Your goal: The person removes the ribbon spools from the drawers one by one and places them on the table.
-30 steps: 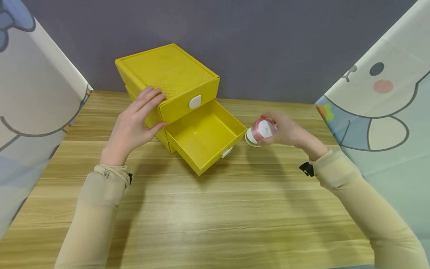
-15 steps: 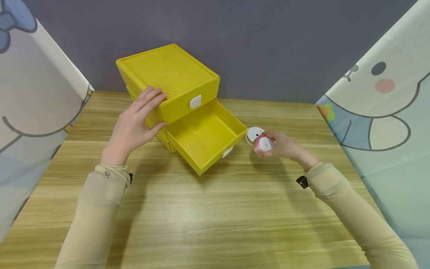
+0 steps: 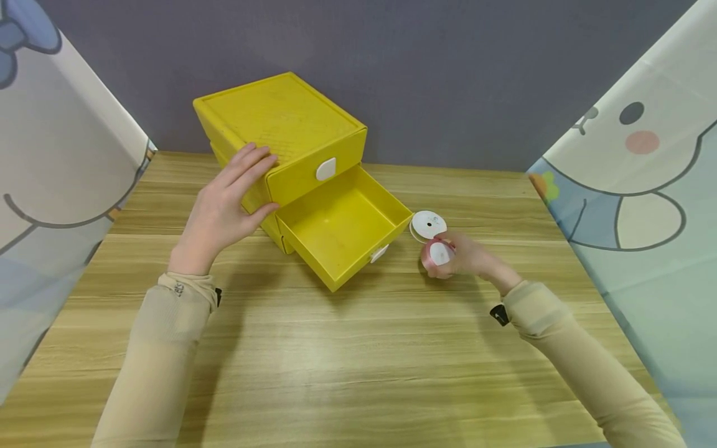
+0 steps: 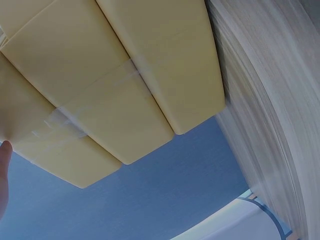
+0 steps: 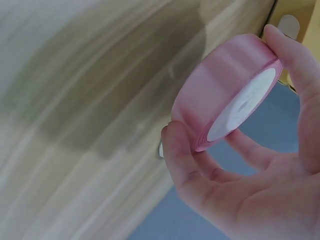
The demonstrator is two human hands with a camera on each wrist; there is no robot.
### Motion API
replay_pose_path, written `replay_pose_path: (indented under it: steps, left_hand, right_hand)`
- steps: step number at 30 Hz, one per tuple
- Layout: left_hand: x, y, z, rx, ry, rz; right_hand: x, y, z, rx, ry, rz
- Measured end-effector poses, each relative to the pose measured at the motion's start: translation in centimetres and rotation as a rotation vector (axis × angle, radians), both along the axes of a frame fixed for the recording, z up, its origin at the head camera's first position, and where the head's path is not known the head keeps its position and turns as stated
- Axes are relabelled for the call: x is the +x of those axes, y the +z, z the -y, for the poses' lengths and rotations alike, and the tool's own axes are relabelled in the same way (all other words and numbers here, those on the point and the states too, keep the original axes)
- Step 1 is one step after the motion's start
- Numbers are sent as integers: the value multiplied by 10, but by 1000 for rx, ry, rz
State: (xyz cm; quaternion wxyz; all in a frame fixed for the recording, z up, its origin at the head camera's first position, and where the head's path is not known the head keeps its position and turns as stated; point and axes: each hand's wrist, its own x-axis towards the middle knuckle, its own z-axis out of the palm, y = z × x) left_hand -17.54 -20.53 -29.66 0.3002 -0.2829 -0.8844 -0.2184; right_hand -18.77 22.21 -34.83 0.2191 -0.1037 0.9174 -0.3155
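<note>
A roll of pink ribbon [image 5: 225, 85] with a white core is gripped between the thumb and fingers of my right hand [image 3: 469, 256]. In the right wrist view its pink side and white face show, above the wooden table. Just behind it in the head view, a flat white spool [image 3: 427, 225] lies by the corner of the pulled-out drawer. My left hand [image 3: 221, 205] rests on the top left edge of the yellow drawer unit [image 3: 285, 118], fingers extended over the lid and thumb along the front. The middle drawer [image 3: 342, 224] stands pulled out with nothing in it.
The wooden table [image 3: 336, 361] spreads in front of the drawer unit. A grey wall [image 3: 448, 81] rises behind, and printed cloth [image 3: 650, 205] hangs at both sides. The pulled-out drawer's white handle [image 3: 378, 254] juts toward the right hand.
My right hand has moved toward me with the pink ribbon roll, away from the white spool, whose top now shows. The left hand and drawer unit have stayed put.
</note>
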Motion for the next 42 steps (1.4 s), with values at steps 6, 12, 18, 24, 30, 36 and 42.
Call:
replay_pose_path:
  steps: [6, 12, 18, 24, 30, 36, 42]
  left_hand:
    - [0, 0, 0, 3, -3, 0]
    - [0, 0, -1, 7, 2, 6]
    - [0, -1, 0, 13, 0, 2]
    - [-1, -1, 0, 16, 1, -2]
    - [0, -1, 0, 16, 1, 0]
    - [0, -1, 0, 17, -1, -5]
    - [0, -1, -1, 17, -1, -4]
  right_hand:
    - [2, -8, 0, 55, -12, 17]
    - [3, -15, 1, 77, -8, 32]
    - [5, -18, 4, 99, -5, 30]
    - [7, -19, 4, 107, 17, -1]
    - [10, -24, 4, 166, 28, -77]
    - [15, -26, 3, 186, 9, -116]
    - [18, -30, -2, 154, -8, -113]
